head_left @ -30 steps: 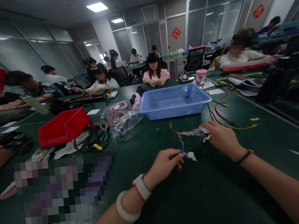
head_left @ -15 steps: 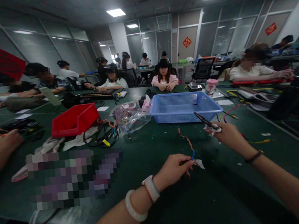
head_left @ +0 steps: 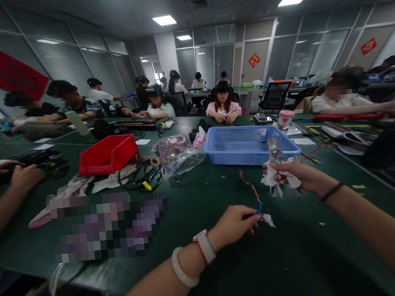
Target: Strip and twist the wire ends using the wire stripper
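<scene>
My left hand (head_left: 236, 223) pinches the blue part of a twisted copper wire (head_left: 250, 183), whose bare strands point up and away over the green table (head_left: 196, 204). A scrap of white paper (head_left: 268, 220) shows beside its fingertips. To the right and farther up, my right hand (head_left: 294, 174) is closed around a metal tool (head_left: 274, 148) wrapped in white tissue. The tool's metal end points up in front of the blue basket (head_left: 219, 157). A gap separates the tool from the copper wire.
On the left are a red bin (head_left: 108, 158), a clear bag of wires (head_left: 177, 152), black cables (head_left: 144, 175) and white gloves (head_left: 64, 195). Another person's hand (head_left: 27, 177) rests at the far left. Several people sit beyond the basket.
The tool in my right hand has turned, so its metal end now points up and more tissue shows. The whole view has shifted slightly; my left hand keeps its pinch on the wire.
</scene>
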Tool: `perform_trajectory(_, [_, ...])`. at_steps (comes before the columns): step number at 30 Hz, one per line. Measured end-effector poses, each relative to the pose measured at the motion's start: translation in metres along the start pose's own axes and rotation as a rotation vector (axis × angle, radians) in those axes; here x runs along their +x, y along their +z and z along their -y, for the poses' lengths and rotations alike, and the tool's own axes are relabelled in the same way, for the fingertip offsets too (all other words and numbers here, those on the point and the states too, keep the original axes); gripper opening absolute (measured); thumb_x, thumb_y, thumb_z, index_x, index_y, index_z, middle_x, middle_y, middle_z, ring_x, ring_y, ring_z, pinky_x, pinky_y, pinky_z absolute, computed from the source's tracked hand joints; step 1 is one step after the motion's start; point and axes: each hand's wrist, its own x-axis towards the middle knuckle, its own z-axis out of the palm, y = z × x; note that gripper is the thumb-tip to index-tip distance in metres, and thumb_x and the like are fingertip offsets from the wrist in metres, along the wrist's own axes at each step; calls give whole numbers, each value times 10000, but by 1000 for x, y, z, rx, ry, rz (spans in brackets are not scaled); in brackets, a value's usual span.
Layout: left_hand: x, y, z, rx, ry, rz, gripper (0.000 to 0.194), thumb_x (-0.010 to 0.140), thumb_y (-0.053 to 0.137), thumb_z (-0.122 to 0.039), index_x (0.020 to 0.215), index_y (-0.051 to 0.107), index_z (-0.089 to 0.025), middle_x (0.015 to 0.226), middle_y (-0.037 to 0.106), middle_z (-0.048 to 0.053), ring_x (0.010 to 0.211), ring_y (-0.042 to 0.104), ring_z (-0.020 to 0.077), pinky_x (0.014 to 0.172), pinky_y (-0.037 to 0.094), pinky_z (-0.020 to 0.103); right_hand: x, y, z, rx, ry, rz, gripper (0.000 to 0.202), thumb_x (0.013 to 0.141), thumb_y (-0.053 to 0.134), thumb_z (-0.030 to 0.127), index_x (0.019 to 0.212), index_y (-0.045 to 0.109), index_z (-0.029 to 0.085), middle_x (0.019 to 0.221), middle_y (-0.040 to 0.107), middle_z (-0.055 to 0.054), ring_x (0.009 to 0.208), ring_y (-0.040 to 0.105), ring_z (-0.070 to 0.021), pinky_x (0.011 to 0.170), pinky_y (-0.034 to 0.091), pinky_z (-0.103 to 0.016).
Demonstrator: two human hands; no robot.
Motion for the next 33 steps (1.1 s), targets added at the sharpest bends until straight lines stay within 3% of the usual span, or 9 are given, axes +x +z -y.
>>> perform_trajectory(5, [0,1,-1,27,-17,2,312,891,535,-371,1007,693,-129,826,636,36,622,570,104,590,447,211,-24,6,-24,-136,-105,-118,256,748,717,335,886,640,133,669,671,-60,560,629,-149,546,558,-267])
perform_trajectory(9, [0,0,-4,2,-32,-17,327,886,535,-376,1032,688,-127,842,638,40,623,563,105,588,446,217,-35,3,-44,-351,-287,-201,417,785,646,440,1079,620,146,684,680,-49,629,664,-205,623,561,-340])
perform_trajectory(12, [1,-2,-5,6,-36,-51,317,878,540,-359,1035,688,-126,845,627,38,618,557,103,590,451,225,-41,0,-58,-674,-488,-307,394,842,553,385,1172,598,174,903,707,-88,800,682,-231,738,546,-369])
perform_trajectory(16, [2,-3,-5,45,-56,-71,315,872,540,-340,1053,689,-129,857,617,40,602,532,97,562,431,218,-47,-1,-73,-967,-696,-345,443,822,513,201,1263,548,228,1244,599,-97,1101,594,-245,944,472,-414])
perform_trajectory(26, [2,-8,-18,113,-67,-150,285,901,494,-318,1001,696,-143,705,547,-7,601,450,107,560,328,216,-49,-5,-84,-1177,-652,-411,555,799,486,106,1342,481,220,1368,509,-97,1158,556,-277,963,472,-443])
perform_trajectory(33, [3,-9,-8,-57,4,-263,288,925,463,-388,931,644,-165,652,474,-32,536,391,93,507,291,210,-49,0,-86,-1174,-658,-404,566,765,468,54,1308,514,208,1349,530,-99,1155,564,-261,976,466,-432])
